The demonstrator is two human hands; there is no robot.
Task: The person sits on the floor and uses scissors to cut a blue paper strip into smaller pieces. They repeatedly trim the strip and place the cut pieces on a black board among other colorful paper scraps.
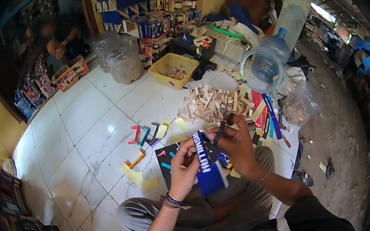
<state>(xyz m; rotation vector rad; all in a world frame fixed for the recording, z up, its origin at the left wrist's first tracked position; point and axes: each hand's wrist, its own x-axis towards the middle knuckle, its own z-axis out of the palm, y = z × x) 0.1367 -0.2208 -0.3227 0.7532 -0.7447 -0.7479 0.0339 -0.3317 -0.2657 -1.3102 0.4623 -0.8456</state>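
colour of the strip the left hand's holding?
Blue strip with white lettering, held in the left hand; head view.

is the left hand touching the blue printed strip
Touching. The head view shows the left hand with its fingers closed around the edge of the blue printed strip, no gap between them, while the right hand works dark scissors at its top.
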